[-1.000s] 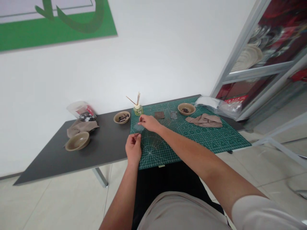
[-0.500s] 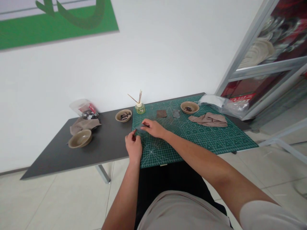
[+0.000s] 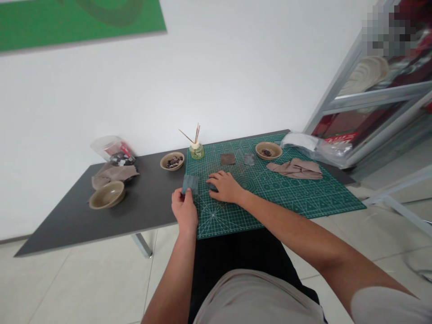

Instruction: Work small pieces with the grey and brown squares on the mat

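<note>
Well left of the green cutting mat (image 3: 216, 225), on the dark table (image 3: 145, 202): a tan bowl (image 3: 107, 195), a crumpled brown cloth (image 3: 111, 174) just behind, and a clear tub (image 3: 107, 146) with black and white contents, tipped over behind that cloth. Just outside the mat's left edge, toward the wall, a bowl of dark pieces (image 3: 172, 161). At the mat's left edge, the left hand (image 3: 185, 209), pinching the clear bluish sheet (image 3: 191, 184) by its near edge, thumb on top. Sheet nearly square, so with no clear long axis; pointing from the thumb toward the wall, across the mat's left border. Beyond, on the mat's far left corner, a reed diffuser (image 3: 196, 150), sticks up. Over the mat's left half, the right hand (image 3: 224, 186), palm down, fingers spread and slightly curled; beneath them a dark patch, too hidden to identify. Along the mat's far side, a brown square (image 3: 227, 159), a clear square (image 3: 249, 159), then a shallow bowl (image 3: 268, 150) with a few dark pieces. Nearer, on the mat's right part, a folded brown cloth (image 3: 297, 169); by its far right corner, a plastic bag (image 3: 317, 148).
</note>
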{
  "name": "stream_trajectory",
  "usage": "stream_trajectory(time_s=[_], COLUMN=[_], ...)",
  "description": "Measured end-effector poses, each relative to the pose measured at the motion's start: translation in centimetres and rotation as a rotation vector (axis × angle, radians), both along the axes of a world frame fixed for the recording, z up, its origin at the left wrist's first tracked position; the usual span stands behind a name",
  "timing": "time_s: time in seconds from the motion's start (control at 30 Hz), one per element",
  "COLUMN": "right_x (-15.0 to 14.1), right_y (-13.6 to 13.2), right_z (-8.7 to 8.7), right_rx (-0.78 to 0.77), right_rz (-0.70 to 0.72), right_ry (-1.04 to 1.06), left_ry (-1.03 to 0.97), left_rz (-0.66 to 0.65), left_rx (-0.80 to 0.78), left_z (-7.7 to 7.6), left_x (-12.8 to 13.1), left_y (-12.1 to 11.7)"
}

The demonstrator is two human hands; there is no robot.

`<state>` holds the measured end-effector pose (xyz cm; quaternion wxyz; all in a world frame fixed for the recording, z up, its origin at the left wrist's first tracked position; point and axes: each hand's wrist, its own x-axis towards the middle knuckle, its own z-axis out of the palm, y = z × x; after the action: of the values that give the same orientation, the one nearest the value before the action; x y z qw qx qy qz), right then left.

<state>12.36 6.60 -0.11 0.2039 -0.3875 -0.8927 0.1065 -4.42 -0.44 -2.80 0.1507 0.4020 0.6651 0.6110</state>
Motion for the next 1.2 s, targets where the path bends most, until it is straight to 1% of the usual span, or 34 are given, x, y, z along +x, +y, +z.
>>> stream_trajectory(time_s=[0.07, 0.13, 0.2, 0.3, 0.37, 0.47, 0.57, 0.63, 0.7, 0.77, 0.83, 0.87, 0.93, 1.03, 1.13, 1.2], right_x=[-0.3, -0.7, -1.2, -2.3, -3.2, -4.5, -5.1, -4.9, -4.1, -2.9, -1.7, -1.2, -0.5, 0.2, 1.2, 2.2], right_y=[0.0, 0.4, 1.4, 3.2, 4.6, 6.3, 6.9, 6.3, 4.8, 2.7, 0.5, -0.4, -1.8, -2.8, -3.1, -3.2], right_z=[-0.3, -0.5, -0.6, -0.7, -0.7, -0.4, 0.1, 0.5, 0.8, 1.0, 1.1, 1.1, 1.1, 1.2, 1.1, 0.8], right_rx=[-0.006, -0.022, -0.019, 0.032, 0.076, 0.119, 0.14, 0.143, 0.138, 0.198, 0.257, 0.27, 0.286, 0.334, 0.367, 0.318], right_rz=[-0.046, -0.091, -0.121, -0.175, -0.218, -0.356, -0.425, -0.406, -0.319, -0.156, 0.081, 0.158, 0.17, 0.077, 0.052, 0.024], right_ry=[-0.031, -0.012, 0.007, 0.018, -0.015, -0.055, -0.042, 0.042, 0.172, 0.26, 0.208, 0.155, 0.105, 0.132, 0.201, 0.254], left_ry=[-0.001, 0.005, 0.01, 0.01, 0.011, 0.019, 0.034, 0.044, 0.039, 0.009, -0.036, -0.062, -0.123, -0.233, -0.238, -0.224], left_rz=[0.004, 0.004, -0.005, -0.021, -0.026, -0.038, -0.044, -0.045, -0.05, -0.054, -0.075, -0.099, -0.182, -0.295, -0.369, -0.392], left_rx=[0.017, 0.028, 0.033, 0.036, 0.033, 0.022, 0.008, 0.004, 0.007, 0.011, 0.01, 0.007, -0.007, -0.041, -0.09, -0.139], left_z=[-0.2, -0.2, -0.2, -0.2, -0.1, 0.0, 0.2, 0.3, 0.4, 0.5, 0.8, 1.0, 1.5, 2.6, 3.5, 3.8], left_x=[0.0, 0.0, 0.1, 0.1, 0.1, 0.2, 0.3, 0.3, 0.3, 0.3, 0.3, 0.4, 0.9, 2.0, 3.0, 3.5], left_y=[0.0, -0.1, -0.2, -0.2, -0.2, -0.2, -0.4, -0.5, -0.5, -0.3, -0.1, -0.1, -0.1, -0.4, -1.1, -1.4])
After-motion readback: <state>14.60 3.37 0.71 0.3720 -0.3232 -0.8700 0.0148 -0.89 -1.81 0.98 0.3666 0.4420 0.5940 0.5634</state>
